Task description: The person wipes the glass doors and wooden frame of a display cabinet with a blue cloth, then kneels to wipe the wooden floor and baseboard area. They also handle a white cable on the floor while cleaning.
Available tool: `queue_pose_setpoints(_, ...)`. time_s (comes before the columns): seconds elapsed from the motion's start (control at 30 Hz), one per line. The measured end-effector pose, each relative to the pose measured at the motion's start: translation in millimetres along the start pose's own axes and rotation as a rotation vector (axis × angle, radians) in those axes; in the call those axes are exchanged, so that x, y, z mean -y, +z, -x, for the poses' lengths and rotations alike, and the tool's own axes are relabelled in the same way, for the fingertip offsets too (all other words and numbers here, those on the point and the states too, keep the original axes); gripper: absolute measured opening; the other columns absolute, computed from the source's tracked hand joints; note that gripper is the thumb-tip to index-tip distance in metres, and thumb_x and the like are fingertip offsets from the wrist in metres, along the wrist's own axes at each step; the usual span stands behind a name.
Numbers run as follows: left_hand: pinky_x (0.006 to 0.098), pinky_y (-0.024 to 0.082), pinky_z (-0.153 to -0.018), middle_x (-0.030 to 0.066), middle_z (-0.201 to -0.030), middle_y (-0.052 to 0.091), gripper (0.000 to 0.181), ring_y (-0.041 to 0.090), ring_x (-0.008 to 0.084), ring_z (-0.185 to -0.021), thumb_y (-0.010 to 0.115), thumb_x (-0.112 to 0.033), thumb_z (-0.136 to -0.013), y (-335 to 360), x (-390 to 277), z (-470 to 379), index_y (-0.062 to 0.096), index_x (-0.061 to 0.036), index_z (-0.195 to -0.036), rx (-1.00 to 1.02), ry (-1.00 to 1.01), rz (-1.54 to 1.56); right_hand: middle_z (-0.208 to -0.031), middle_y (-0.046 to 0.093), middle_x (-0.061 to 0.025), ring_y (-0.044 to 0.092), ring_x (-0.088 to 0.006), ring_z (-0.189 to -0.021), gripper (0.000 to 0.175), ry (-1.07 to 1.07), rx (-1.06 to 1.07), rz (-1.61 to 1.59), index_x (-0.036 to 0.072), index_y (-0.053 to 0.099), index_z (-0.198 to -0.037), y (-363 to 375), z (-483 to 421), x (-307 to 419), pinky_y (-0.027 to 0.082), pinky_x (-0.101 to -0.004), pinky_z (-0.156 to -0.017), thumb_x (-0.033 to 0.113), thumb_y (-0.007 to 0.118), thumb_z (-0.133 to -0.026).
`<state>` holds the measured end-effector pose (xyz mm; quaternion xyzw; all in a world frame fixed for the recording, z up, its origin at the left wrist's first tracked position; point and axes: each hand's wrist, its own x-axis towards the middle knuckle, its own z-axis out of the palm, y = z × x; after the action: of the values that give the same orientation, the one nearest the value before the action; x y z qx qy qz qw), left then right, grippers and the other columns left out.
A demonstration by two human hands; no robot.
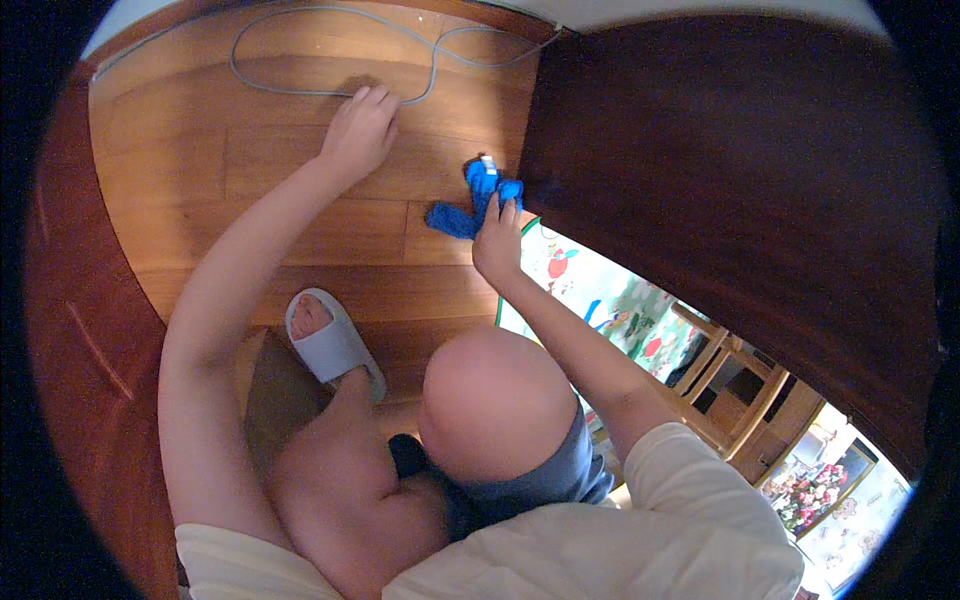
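My left hand (pixel 361 129) is at the grey cable (pixel 300 93) on the wooden floor, its fingertips at or just over the cable's near loop; whether it grips the cable cannot be told. A crumpled blue cloth (pixel 480 196) with a small white tag lies on the floor by the dark wooden panel. My right hand (pixel 498 238) holds this cloth near its right part, fingers bent over it. The ends of the cloth spread to the left and away from me.
A dark brown wooden panel (pixel 720 180) stands at the right. A reddish wooden surface (pixel 82 315) borders the floor at the left. My foot wears a pale slipper (pixel 330 349). A colourful patterned mat (pixel 600 300) and a wooden chair (pixel 731 390) show at the lower right.
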<state>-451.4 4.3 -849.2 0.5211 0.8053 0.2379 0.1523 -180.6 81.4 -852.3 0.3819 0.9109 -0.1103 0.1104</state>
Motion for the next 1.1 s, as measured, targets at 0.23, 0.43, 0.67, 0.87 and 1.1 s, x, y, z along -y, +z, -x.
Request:
queue_pose_setpoints(0.23,0.0433,0.045,-0.083,0.0158,-0.097,0.054,0.019,0.052,0.0339,-0.097,0.059,-0.006,-0.075,14,10,-21,0.053,-0.0008,-0.092,-0.099,0.05,-0.068,-0.113,0.049,-0.0226,0.05,-0.0378,-0.104,0.038,0.153,-0.13,-0.514,-0.003,0.052,-0.117,-30,48,-8,0.039,-0.0418,-0.094,-0.004,0.052,-0.079)
queue_pose_setpoints(0.43,0.046,0.036,-0.1,0.019,-0.118,0.053,0.053,0.046,0.0374,-0.114,0.069,-0.011,-0.066,37,-37,1,0.052,-0.004,-0.116,0.17,0.349,0.322,-0.099,0.047,-0.0068,0.053,-0.0151,-0.093,0.02,0.261,-0.047,-0.997,0.003,0.049,-0.095,-95,88,-22,0.049,-0.0277,-0.081,-0.01,0.057,-0.082)
queue_pose_setpoints(0.67,0.0455,0.039,-0.097,0.0138,-0.123,0.053,0.056,0.047,0.0357,-0.118,0.072,-0.021,-0.069,35,-123,44,0.052,-0.0088,-0.12,0.701,0.561,0.486,-0.094,0.048,-0.0065,0.053,-0.0144,-0.087,0.019,0.233,-0.088,-1.044,0.003,0.05,-0.089,-134,94,-20,0.049,-0.0257,-0.069,-0.009,0.058,-0.077)
queue_pose_setpoints(0.87,0.0474,0.046,-0.084,0.0174,-0.112,0.059,0.05,0.057,0.0364,-0.102,0.061,-0.045,-0.081,-12,-116,37,0.057,-0.0073,-0.113,0.986,0.2,0.423,-0.088,0.051,-0.0074,0.053,-0.0153,-0.081,0.018,0.31,-0.314,-0.853,0.002,0.05,-0.089,-123,71,-11,0.045,-0.0254,-0.063,-0.009,0.054,-0.076)
queue_pose_setpoints(1.1,0.045,0.046,-0.087,0.0211,-0.115,0.055,0.037,0.054,0.0373,-0.104,0.057,-0.032,-0.084,6,-44,-12,0.056,-0.001,-0.105,0.13,-0.005,0.067,-0.143,0.017,-0.029,0.025,-0.0421,-0.131,0.077,0.029,-0.037,-0.641,-0.005,0.011,-0.142,-35,24,47,0.026,-0.0462,-0.107,0.014,0.06,-0.086)
